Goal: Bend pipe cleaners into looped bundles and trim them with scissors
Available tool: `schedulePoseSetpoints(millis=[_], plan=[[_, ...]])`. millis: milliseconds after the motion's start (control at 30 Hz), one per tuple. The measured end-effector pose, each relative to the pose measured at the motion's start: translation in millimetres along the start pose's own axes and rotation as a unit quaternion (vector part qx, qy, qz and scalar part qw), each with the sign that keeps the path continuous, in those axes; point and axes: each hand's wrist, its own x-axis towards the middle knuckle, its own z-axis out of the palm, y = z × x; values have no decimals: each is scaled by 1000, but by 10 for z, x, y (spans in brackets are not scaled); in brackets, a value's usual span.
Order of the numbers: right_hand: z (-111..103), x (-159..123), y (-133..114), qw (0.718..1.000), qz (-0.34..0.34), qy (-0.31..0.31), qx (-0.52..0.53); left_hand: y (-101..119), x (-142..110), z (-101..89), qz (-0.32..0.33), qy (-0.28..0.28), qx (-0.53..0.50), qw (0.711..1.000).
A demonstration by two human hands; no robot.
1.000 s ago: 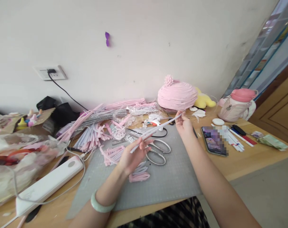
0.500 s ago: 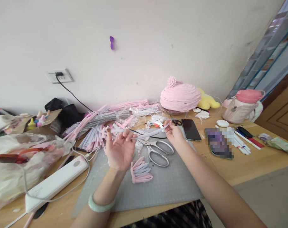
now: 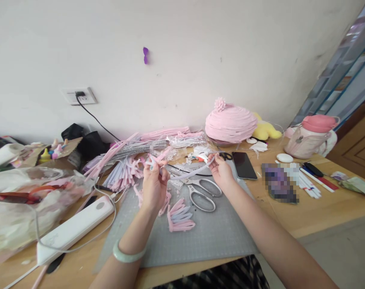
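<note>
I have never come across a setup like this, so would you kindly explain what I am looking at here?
No machine is involved: these are a person's two bare hands, seen by one camera worn on the head, looking forward and down. The right hand pinches one end of a pale lilac strip; the left hand has curled fingers at the other end, its exact grip partly hidden. Beneath them, on a wooden table, lies a grey mat bearing large scissors and a cluster of pink and pale blue loops. Farther back sit bundles of fuzzy stems and a pink dome-shaped piece.
</note>
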Motion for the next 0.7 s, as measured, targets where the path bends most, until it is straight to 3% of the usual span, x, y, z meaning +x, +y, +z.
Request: schedulePoseSetpoints(millis=[233,367,567,700], plan=[[22,-46,8,998,-36,-28,-32,14,0,7,-21,24,86,996],[37,-112,38,986,-83,-96,-112,34,-14,26,-60,12,115,991],[45,-263,95,942,-100,-175,-269,60,-83,81,-129,-46,164,977],[74,-415,136,878,-140,-248,-384,29,-151,79,-141,-116,195,964]])
